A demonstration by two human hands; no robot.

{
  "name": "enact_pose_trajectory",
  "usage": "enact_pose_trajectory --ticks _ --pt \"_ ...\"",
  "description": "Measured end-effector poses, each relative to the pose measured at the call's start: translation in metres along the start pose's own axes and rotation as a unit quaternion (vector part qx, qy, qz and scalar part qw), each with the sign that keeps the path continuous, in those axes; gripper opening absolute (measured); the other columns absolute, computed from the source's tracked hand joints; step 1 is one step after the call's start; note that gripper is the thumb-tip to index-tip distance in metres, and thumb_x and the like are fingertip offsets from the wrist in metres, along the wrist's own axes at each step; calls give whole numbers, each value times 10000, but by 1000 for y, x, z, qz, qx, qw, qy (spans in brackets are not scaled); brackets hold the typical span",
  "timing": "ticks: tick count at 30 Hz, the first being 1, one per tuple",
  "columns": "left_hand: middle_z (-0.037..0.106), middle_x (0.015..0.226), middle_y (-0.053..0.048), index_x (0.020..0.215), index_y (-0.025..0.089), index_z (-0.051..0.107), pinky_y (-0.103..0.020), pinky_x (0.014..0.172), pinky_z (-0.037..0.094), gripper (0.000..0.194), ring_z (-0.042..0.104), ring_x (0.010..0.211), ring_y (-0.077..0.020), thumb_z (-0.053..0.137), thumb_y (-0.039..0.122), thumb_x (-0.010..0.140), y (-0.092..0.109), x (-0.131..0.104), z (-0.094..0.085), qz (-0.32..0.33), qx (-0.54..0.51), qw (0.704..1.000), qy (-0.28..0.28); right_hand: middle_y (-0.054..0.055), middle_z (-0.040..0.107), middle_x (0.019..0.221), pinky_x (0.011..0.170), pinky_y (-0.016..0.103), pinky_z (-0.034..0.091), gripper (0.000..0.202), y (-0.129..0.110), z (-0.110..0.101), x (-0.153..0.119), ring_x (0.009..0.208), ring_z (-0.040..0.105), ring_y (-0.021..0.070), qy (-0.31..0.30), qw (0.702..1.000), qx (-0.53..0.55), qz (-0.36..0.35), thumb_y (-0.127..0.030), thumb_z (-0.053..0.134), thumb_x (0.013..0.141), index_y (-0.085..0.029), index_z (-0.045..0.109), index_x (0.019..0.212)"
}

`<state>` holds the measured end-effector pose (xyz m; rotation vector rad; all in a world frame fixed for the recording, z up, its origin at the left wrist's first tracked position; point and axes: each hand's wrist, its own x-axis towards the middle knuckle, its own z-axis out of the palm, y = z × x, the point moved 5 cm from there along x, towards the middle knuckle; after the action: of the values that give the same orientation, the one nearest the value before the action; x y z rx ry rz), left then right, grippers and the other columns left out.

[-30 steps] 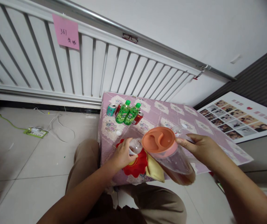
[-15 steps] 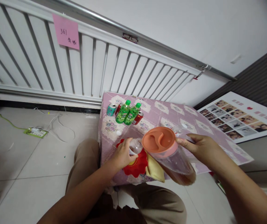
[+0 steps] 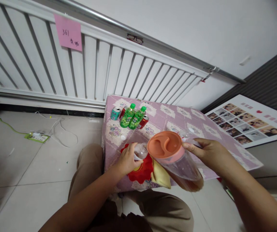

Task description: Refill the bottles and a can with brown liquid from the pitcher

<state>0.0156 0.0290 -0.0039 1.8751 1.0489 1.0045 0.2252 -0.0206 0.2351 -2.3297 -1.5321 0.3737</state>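
My left hand (image 3: 127, 160) is wrapped around a clear plastic bottle (image 3: 140, 150), which leans with its neck towards the pitcher. With my right hand (image 3: 207, 149) I grip the handle of a clear pitcher (image 3: 184, 172) with an orange lid (image 3: 164, 145). The pitcher is tilted to the left, and brown liquid lies in its lower end. Its lid edge is right by the bottle's mouth; whether they touch, I cannot tell. Below the bottle sits a red scalloped tray (image 3: 142, 174), partly hidden by my left hand. A yellow cloth (image 3: 161, 175) lies beside the tray, under the pitcher.
Two green-capped drink bottles (image 3: 131, 117), a teal can (image 3: 115, 113) and red cans (image 3: 143, 122) stand at the table's back left. A white cap (image 3: 123, 137) lies nearer. Behind the pitcher is another clear bottle (image 3: 185, 133), partly hidden. A radiator (image 3: 128, 71) runs behind the table.
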Motion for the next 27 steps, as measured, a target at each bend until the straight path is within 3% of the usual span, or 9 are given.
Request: enact_pose_trajectory --ticks 12,23,27 --pt "599 1464 -112 1446 259 397 -529 1173 488 844 588 1369 -317 835 164 731 -2 1 2 -6 2 1000 -2 39 625 605 573 312 408 793 -3 0 0 635 528 213 0 1000 1 5 -962 617 444 -192 700 618" --pt "621 1432 -115 1443 246 421 -525 1157 504 818 606 1346 -318 829 170 738 -1 0 1 2 0 1000 4 20 576 576 539 302 400 639 4 0 4 599 508 200 12 1000 -7 -10 -843 626 535 -208 673 593" --pt "624 1424 -123 1436 236 424 -527 1145 512 822 613 1335 -322 834 163 727 0 1 1 -1 0 1000 5 11 529 544 514 300 382 666 1 0 3 567 475 186 17 1000 -15 -15 -879 612 517 -214 641 557"
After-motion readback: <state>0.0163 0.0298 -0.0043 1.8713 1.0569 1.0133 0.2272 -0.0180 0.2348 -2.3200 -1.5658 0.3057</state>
